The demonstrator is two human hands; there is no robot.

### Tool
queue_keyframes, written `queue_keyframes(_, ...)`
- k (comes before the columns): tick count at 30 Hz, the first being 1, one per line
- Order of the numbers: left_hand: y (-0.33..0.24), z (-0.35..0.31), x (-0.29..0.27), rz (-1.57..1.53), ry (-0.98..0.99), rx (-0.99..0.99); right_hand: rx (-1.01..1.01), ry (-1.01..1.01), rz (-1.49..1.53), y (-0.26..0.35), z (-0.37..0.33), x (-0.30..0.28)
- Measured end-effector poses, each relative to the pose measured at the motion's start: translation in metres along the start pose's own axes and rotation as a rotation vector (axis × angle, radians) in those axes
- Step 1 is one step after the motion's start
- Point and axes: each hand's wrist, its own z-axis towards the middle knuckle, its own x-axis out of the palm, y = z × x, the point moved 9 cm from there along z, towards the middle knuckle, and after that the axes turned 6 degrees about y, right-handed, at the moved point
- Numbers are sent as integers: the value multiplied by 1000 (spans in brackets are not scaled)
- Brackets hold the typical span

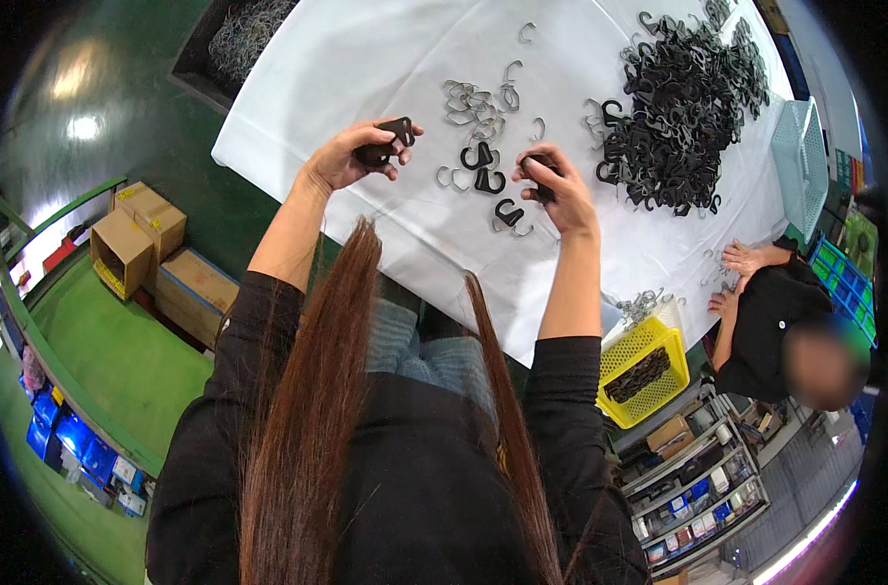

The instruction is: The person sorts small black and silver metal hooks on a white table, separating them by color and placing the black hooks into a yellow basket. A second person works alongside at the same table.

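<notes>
Above the white-covered table [366, 68], my left hand [338, 161] is closed around black plastic pieces [397, 130], which jut out past the thumb. My right hand [568, 198] grips another black piece [539, 168] between thumb and fingers. The exact shape of both is partly covered by my fingers. On the cloth between the hands lie a few black hooks [489, 179] with metal wire in them. Just beyond them, bare silver wire hooks [468, 102] are scattered loosely.
A large heap of black and silver hooks [668, 117] covers the table's right side. A co-worker's hands [741, 259] rest at the right edge, near a yellow basket [614, 363] and a pale blue basket [801, 161]. Cardboard boxes [198, 285] stand at left; a dark bin [195, 63] holds wire pieces.
</notes>
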Motion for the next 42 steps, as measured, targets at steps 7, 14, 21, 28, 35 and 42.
queue_keyframes(7, 33, 14, 6, 83, -116, -81, 148, -579, -1093, -14, 30, 17)
queue_keyframes(14, -26, -9, -21, 1197, -1032, 285, -31, -471, -1071, -22, 34, 25)
queue_keyframes(21, -15, 14, -13, 1478, -954, 222, -137, -245, -215, -29, 3, -27)
queue_keyframes(28, 14, 36, -37, 862, -483, 0, 186, -236, -434, -48, -11, -47)
queue_keyframes(35, 40, 3, 17, -298, 4, 199, 6, -664, -1159, -47, -6, 11)
queue_keyframes(42, 99, 41, 46, 360, -225, -135, 55, -342, -373, -56, -33, -60)
